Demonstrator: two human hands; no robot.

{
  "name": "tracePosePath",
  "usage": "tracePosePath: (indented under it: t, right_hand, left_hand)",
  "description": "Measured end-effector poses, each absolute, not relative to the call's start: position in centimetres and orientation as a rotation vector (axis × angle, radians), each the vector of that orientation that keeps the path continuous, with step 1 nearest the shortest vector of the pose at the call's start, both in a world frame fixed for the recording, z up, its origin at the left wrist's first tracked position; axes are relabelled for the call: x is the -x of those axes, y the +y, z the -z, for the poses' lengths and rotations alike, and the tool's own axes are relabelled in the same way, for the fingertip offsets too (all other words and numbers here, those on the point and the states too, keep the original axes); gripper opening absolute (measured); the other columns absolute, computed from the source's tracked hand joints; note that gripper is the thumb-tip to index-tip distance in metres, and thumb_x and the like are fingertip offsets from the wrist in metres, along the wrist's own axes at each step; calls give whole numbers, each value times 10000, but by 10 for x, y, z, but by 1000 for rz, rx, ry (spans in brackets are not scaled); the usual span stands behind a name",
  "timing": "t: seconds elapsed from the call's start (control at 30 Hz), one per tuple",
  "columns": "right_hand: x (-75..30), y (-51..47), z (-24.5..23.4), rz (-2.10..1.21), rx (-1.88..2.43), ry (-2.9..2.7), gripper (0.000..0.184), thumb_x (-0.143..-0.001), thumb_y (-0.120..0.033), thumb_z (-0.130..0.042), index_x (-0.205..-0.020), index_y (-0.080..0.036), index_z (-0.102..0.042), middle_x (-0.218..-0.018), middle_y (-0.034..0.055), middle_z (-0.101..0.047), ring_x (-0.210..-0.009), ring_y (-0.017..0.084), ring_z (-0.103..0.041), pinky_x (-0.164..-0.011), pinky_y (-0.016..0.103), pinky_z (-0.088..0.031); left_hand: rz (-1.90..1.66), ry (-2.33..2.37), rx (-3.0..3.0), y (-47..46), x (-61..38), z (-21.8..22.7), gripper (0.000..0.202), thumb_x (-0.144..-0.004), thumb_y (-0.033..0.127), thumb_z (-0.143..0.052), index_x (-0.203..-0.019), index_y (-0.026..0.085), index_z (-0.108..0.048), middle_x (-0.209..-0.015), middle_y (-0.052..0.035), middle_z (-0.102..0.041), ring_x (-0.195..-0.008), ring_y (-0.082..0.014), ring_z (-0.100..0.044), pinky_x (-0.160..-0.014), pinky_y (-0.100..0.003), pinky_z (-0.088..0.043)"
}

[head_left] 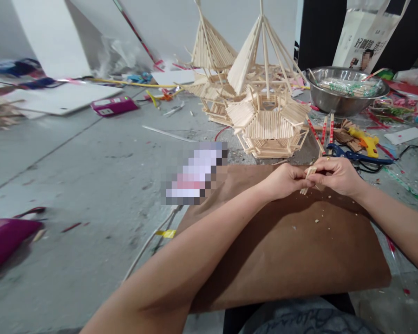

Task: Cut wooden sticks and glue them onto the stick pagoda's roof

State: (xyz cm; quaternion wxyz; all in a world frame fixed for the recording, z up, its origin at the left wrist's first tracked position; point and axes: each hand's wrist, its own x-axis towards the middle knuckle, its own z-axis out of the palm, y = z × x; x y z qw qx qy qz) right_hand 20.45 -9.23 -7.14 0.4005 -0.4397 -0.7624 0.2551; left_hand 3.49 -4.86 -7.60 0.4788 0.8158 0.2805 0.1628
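Above the brown board (282,260), my left hand (284,181) and my right hand (339,176) meet at a small bundle of short wooden sticks (310,171). Fingers of both hands pinch it, and part of the bundle is hidden behind them. Small wood crumbs (316,221) lie on the board below. Just beyond my hands stands a pagoda-like model (268,125) built of thin wooden sticks, its pointed roof partly covered. Blue-handled pliers (362,155) rest right behind my right hand, close to a yellow glue gun (367,141).
A second stick model (212,51) stands behind the first. The metal bowl (346,104) at the back right holds wrapped stick packs. Red-marked chopsticks (323,130) lie before it. A blurred phone (197,174) with a cable is left of the board. Purple packages (114,106) lie on the floor.
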Motion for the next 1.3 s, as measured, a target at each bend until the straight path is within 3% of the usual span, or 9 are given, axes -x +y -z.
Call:
tracePosePath:
  t: [0.37,0.47,0.6,0.93,1.3]
  right_hand:
    - [-201,-95,70,-684,1180,-1876,114,-722,-272,-606,-689,-169,-643,-693,20,-640,-626,108,-565,-586,234,-433]
    - [-200,-94,71,-763,1202,-1785,167,-739,-331,-586,-773,-175,-635,-713,19,-652,-642,121,-577,-607,253,-449]
    - [-203,-90,75,-711,1306,-1688,278,-750,-380,-565,-907,-159,-627,-759,30,-660,-617,114,-560,-577,251,-437]
    - [-207,-85,81,-439,1430,-2056,209,-797,-283,-484,-811,-170,-660,-787,45,-681,-696,141,-595,-642,259,-431]
    - [-210,-84,88,-310,1501,-2302,244,-828,-294,-440,-856,-189,-659,-821,48,-683,-725,149,-601,-661,263,-419]
  left_hand:
    - [-432,639,-2050,-50,-36,77,207,-757,265,-528,-676,109,-639,-633,-6,-632,-636,-95,-560,-617,-184,-415]
    - [-415,689,-2120,-48,-32,64,220,-779,261,-489,-698,122,-638,-637,-5,-634,-591,-80,-541,-593,-183,-401]
    - [-278,901,-2283,-38,-23,48,231,-771,259,-474,-673,126,-635,-609,-18,-628,-561,-96,-518,-558,-208,-368]
    - [155,1043,-2615,-32,-19,54,263,-725,294,-466,-720,135,-676,-628,-51,-621,-532,-117,-474,-515,-233,-303]
    - [298,1026,-2736,-36,-22,51,362,-799,320,-410,-815,116,-707,-763,-147,-678,-728,-218,-612,-641,-285,-409]
